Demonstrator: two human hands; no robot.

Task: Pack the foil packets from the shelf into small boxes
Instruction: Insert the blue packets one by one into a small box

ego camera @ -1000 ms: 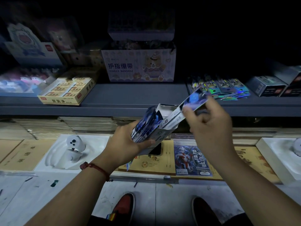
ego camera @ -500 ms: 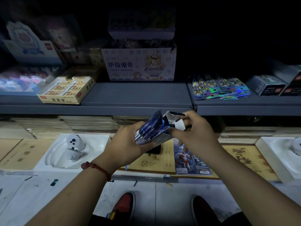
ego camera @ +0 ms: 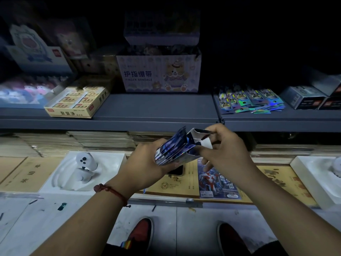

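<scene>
My left hand (ego camera: 145, 159) grips a fanned stack of blue foil packets (ego camera: 170, 149) together with a small open box (ego camera: 195, 145), held in front of the shelf edge. My right hand (ego camera: 224, 146) pinches the box's white top flaps, thumb on the front and fingers over the opening. A row of more foil packets (ego camera: 249, 99) with shiny holographic ends lies on the grey shelf (ego camera: 156, 108) at the right. Small grey boxes (ego camera: 302, 97) stand beside them at the far right.
On the shelf sit a yellow eraser carton (ego camera: 77, 104) at left and a finger-bandage carton (ego camera: 158, 74) in the middle. Below are notebooks, a comic-cover pad (ego camera: 215, 179), and white trays (ego camera: 83, 170) with a toy. My shoes show on the floor.
My right hand came down from holding a packet high at the box mouth; that packet is out of sight, and the hand now grips the box flaps. The left hand barely moved.
</scene>
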